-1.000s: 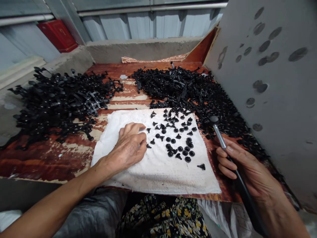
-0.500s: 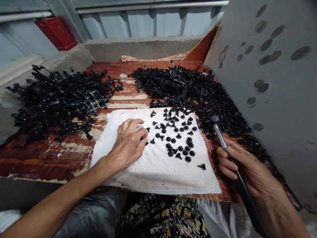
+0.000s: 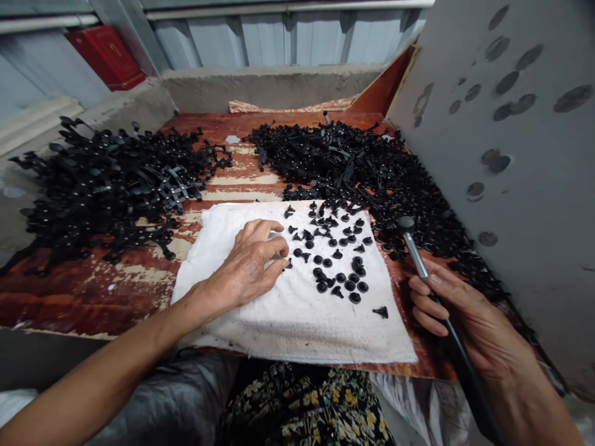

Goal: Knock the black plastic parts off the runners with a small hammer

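We see the curled fingertips (image 3: 277, 246) of the left hand (image 3: 248, 263), any grip uncertain, with black plastic studs (image 3: 328, 262) at 3 o'clock on a white towel (image 3: 288, 328); at 3 o'clock beyond, the right hand (image 3: 458, 303) closes around a knob-headed tool (image 3: 416, 257).

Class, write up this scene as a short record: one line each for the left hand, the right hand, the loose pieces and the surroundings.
Left hand: curled on a white towel, fingertips beside a small black plastic piece; cannot tell if it is pinched.
Right hand: grips a metal-shafted hammer by its black handle, head up.
Loose pieces: black plastic pieces scattered on the towel.
Surroundings: a heap of black moulded plastic runners at left, another heap behind, both on a worn red-painted wooden board; a grey panel at right.
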`<state>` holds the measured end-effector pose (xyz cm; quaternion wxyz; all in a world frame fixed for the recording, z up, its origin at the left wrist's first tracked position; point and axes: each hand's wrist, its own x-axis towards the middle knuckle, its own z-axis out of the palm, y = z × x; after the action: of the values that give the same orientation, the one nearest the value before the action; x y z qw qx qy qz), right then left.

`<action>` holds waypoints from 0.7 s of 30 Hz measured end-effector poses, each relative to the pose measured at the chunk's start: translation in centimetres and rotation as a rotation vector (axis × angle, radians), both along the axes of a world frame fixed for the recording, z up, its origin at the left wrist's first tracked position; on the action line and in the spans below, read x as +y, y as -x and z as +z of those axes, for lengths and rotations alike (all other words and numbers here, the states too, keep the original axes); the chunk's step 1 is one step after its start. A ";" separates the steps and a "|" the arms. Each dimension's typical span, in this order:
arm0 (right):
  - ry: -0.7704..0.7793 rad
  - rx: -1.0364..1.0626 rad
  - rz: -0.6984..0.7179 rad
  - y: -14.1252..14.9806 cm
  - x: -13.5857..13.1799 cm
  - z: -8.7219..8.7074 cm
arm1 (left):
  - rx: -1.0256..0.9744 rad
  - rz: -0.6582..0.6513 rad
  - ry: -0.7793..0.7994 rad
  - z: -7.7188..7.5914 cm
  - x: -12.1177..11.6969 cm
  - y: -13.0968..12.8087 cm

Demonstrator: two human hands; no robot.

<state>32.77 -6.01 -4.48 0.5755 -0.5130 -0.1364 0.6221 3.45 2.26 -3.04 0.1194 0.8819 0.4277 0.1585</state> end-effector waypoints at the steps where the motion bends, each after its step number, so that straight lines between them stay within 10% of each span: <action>1: 0.003 0.000 -0.002 0.0 0.0 0.0 | 0.007 -0.003 0.025 0.3 0.2 0.0; 21: -0.003 -0.031 0.039 -0.1 0.0 0.1 | 0.106 -0.032 -0.091 0.8 1.7 -1.4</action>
<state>32.83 -6.02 -4.41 0.5619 -0.5190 -0.1563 0.6249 4.90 3.94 -2.26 0.0590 0.9002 0.4118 0.1287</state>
